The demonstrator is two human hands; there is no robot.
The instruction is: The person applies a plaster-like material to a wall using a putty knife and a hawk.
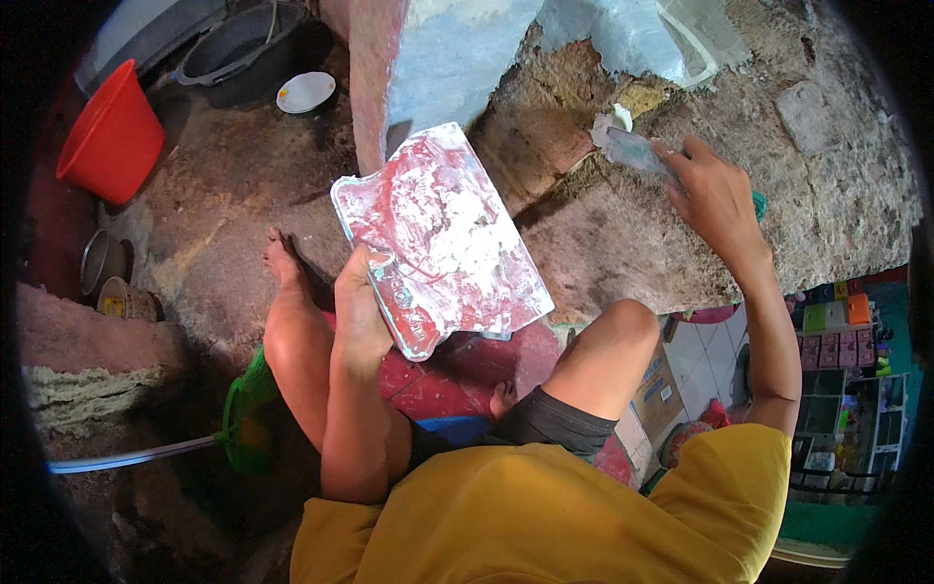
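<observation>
My left hand (pixel 362 307) grips the near-left edge of a red plastering board (pixel 404 195), its thumb on top. White filler paste (pixel 462 234) is smeared over the board, thickest in the middle. At the upper right, my right hand (pixel 718 200) is closed on a putty knife (pixel 637 151); part of a green handle shows behind the hand. A dab of white paste (pixel 621 119) sits at the blade's far end, against the rough, stained wall (pixel 632 234). Whether the blade presses on the wall is hard to tell.
A red bucket (pixel 115 131), a black tub (pixel 243 54) and a white plate (pixel 305 92) stand at the far left. A green net (pixel 243 419) with a pale pole (pixel 136 457) lies near my left leg. Shelves with small goods (pixel 846 389) are at the right.
</observation>
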